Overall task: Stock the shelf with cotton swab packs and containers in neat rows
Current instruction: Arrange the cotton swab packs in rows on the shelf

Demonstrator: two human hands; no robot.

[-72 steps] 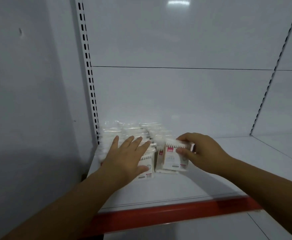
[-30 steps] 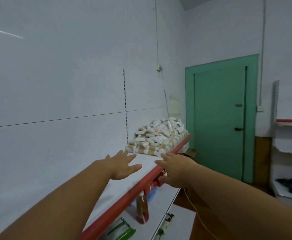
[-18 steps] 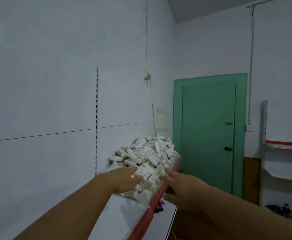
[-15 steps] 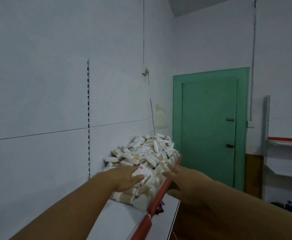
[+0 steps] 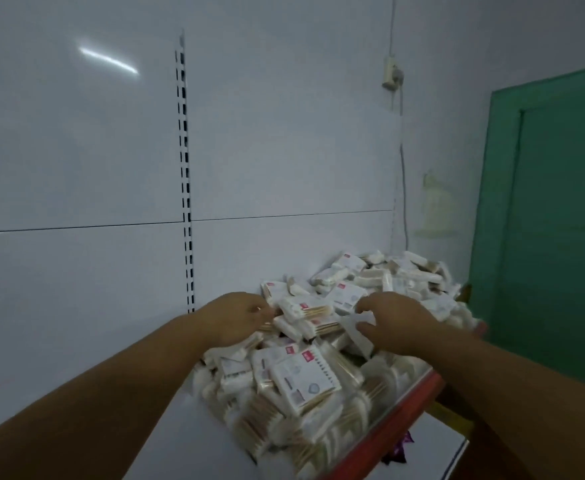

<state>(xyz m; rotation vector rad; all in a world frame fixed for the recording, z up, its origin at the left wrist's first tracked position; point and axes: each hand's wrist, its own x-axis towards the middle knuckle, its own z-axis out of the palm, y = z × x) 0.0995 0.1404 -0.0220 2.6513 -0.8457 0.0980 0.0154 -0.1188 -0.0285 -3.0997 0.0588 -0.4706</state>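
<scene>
A big loose heap of cotton swab packs, clear bags with white labels and small red marks, covers the right end of the white shelf. My left hand reaches into the heap's left side, its fingers curled onto packs there. My right hand is over the middle of the heap, thumb and fingers pinching a white pack. Both forearms stretch in from the bottom of the view.
The shelf's red front edge runs along the right of the heap. A white back panel with a slotted upright stands behind. A green door is at the far right; a lower shelf shows below.
I have turned from the small rows at the shelf's left end toward the big heap. Both hands moved from open above the shelf into the heap and closed on packs.
</scene>
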